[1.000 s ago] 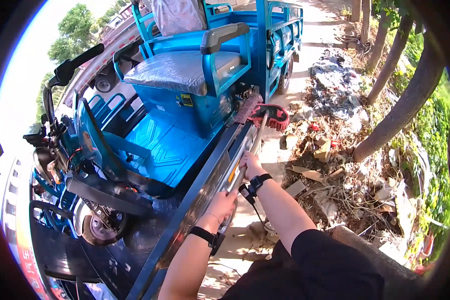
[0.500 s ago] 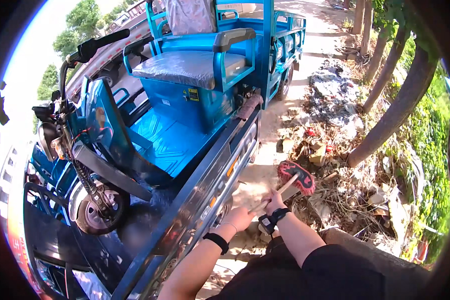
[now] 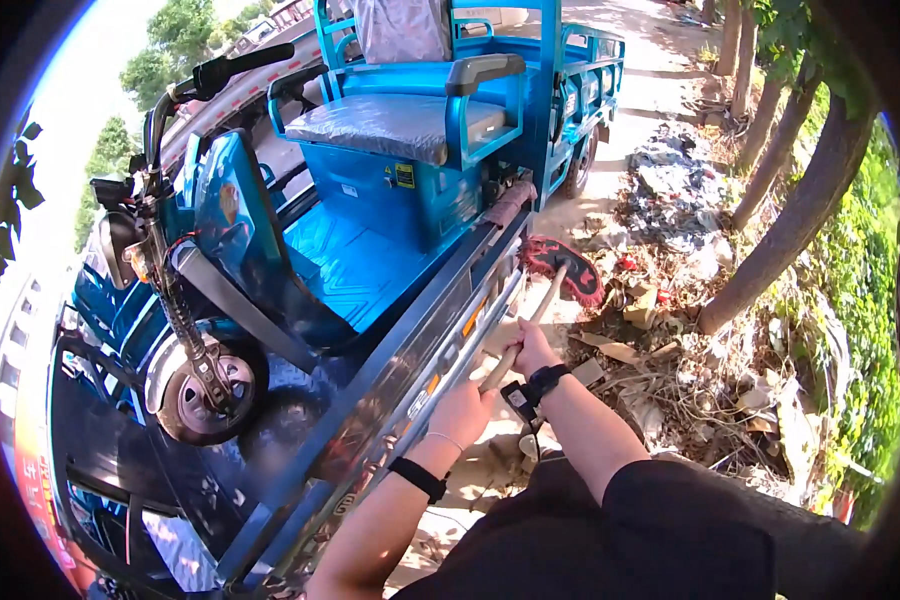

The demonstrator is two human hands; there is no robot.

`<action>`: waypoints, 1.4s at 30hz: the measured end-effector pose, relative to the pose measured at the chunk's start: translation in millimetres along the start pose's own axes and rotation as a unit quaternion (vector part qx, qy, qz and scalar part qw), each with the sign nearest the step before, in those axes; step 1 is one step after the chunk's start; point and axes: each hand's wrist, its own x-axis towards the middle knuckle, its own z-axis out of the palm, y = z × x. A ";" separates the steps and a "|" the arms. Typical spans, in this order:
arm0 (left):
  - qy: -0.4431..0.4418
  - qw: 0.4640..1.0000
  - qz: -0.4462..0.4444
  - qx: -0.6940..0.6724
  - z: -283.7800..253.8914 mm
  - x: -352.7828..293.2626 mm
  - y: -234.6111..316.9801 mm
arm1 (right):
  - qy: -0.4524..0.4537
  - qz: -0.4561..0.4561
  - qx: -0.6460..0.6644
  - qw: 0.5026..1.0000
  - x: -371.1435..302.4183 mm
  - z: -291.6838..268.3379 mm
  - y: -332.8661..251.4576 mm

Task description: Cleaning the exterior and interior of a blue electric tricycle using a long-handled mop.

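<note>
Both my hands grip the wooden handle of a long-handled duster (image 3: 563, 270), which has a red fringed head with a dark back. My left hand (image 3: 464, 411) is wrapped around the lower part of the handle. Higher up, my right hand (image 3: 536, 352) is closed around it too. The duster's head is up beside the side rail of a dark vehicle bed (image 3: 400, 385), near its far end; whether the fringe touches the rail I cannot tell. On that bed stands a blue cargo tricycle (image 3: 370, 190) with a plastic-covered seat (image 3: 395, 128).
To the right, litter and dry leaves (image 3: 670, 400) cover the ground, with a heap of rags (image 3: 675, 190) farther off. Leaning tree trunks (image 3: 800, 225) line that side. The tricycle's front wheel (image 3: 210, 392) is at the left. Another blue cargo bed (image 3: 595, 85) stands at the back.
The duster's head has moved up and left toward the vehicle's side rail. Both hands have moved the same way, still on the handle. The view has shifted slightly.
</note>
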 end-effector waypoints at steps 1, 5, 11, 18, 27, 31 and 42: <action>0.002 1.000 0.000 -0.003 1.3 9.3 -6.5 | 0.006 -0.005 -0.038 0.999 4.4 12.6 0.4; 0.036 0.997 -0.043 -0.058 3.0 62.0 -16.5 | 0.027 -0.057 -0.138 0.988 47.7 48.8 -15.7; 0.012 0.993 -0.081 -0.087 -17.1 120.7 -11.2 | 0.021 -0.060 -0.214 0.975 102.8 75.7 -33.9; 0.032 0.992 -0.084 -0.092 2.1 133.8 -25.6 | -0.081 -0.148 -0.613 0.772 145.2 49.9 -65.6; 0.069 0.990 -0.086 -0.090 -8.4 -35.0 -42.1 | 0.134 0.062 -0.213 0.966 9.4 53.0 28.8; 0.031 0.989 -0.103 0.097 -18.9 -114.6 -31.0 | 0.140 0.067 -0.215 0.964 26.7 0.1 40.8; 0.088 0.888 -0.138 0.429 -1.1 -330.1 -60.4 | 0.222 0.273 -0.203 0.914 -23.4 -115.9 203.2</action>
